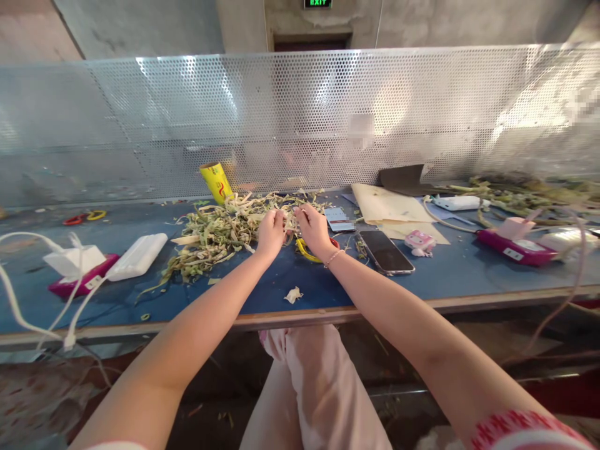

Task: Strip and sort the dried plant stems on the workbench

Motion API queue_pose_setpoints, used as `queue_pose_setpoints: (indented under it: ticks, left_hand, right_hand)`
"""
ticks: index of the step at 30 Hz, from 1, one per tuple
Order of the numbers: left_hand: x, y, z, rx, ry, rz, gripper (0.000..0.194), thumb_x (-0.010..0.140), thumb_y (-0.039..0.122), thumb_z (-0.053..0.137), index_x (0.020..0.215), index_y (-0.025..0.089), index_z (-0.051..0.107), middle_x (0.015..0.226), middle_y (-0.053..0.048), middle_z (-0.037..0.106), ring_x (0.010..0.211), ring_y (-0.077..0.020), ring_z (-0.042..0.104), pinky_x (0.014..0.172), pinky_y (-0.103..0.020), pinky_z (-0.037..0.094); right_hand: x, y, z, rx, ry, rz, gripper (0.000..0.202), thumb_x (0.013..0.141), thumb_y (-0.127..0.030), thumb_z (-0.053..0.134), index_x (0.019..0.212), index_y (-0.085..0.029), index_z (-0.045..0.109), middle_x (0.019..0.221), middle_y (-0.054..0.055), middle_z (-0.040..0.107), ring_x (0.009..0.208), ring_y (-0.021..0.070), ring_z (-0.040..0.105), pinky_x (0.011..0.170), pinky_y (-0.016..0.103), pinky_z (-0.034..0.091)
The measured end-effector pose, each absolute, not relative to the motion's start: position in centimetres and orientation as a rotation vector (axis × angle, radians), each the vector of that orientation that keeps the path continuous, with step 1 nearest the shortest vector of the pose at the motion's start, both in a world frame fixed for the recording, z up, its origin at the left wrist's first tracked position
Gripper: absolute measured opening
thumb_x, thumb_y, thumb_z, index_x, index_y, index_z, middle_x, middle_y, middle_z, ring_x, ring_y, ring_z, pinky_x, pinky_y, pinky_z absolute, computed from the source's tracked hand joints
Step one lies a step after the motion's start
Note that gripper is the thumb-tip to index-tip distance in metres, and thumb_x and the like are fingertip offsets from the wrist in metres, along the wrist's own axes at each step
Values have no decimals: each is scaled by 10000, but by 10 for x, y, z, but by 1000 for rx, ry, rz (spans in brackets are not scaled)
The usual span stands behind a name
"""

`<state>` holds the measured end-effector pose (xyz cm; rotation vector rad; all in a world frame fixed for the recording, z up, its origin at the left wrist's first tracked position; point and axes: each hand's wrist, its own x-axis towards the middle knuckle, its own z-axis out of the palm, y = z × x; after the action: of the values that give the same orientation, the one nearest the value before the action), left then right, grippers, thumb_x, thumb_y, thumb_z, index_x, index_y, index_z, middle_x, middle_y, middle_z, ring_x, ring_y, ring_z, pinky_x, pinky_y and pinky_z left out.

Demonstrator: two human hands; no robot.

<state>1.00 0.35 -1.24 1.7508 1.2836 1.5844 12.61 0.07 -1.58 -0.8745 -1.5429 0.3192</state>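
Note:
A heap of dried, pale green plant strips (210, 234) lies on the blue table. At its right edge my left hand (270, 235) has its fingers pinched together, on something too small to make out. My right hand (312, 230), wearing a thin bracelet, is close beside it, fingers also closed; what they hold is hidden among pale plant bits. Under the right wrist is a yellow and red ring-shaped handle (307, 251), partly covered. A scrap of pale material (293, 295) lies nearer the table's front edge.
A phone (387, 252), a pink case (419, 242) and a paper sheet (391, 205) lie to the right. A yellow tube (216, 182) stands behind the heap. White power bank (137, 256) and cables are left. A perforated metal screen (300, 112) rises behind.

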Motion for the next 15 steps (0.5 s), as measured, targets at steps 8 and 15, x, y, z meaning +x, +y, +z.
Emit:
queue_pose_setpoints:
  ticks: [8, 15]
  left_hand:
    - [4, -8, -4, 2067, 1392, 1643, 234, 865, 361, 360, 704, 206, 431, 409, 69, 353, 379, -92, 410, 470, -225, 307]
    - [8, -15, -3, 2138, 1244, 1509, 212, 859, 355, 357, 748, 205, 457, 394, 84, 346, 344, -78, 415, 440, -203, 323]
  right_hand:
    - [125, -6, -11, -862, -1439, 440, 326, 811, -435, 411, 694, -181, 580, 473, -51, 377, 495, 93, 364, 538, 223, 306]
    - [133, 10, -10, -896, -1224, 484, 343, 804, -423, 407, 686, -158, 590, 497, -48, 374, 505, 85, 346, 537, 227, 297]
